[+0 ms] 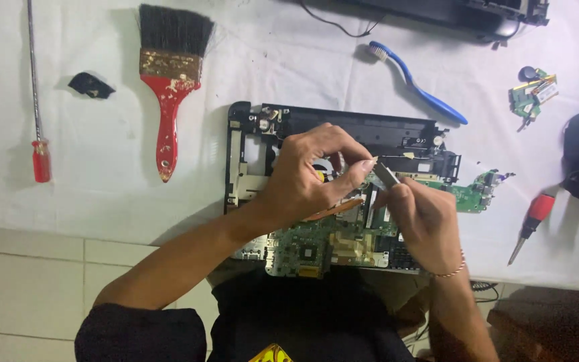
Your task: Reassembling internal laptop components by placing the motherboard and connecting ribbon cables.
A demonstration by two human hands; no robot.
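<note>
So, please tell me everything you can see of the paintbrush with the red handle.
The paintbrush lies flat on the white cloth, left of the opened laptop, bristles pointing away from the person. It has dark bristles, a rusty metal band and a chipped red handle with a hole near its end. Neither of the hands touches it.

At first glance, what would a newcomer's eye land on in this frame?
The two hands, left hand and right hand, meet over an opened laptop chassis with its green circuit board at centre; the right pinches a small metal tool. At upper left lies a red-handled paintbrush, and a blue toothbrush at upper right.
</note>
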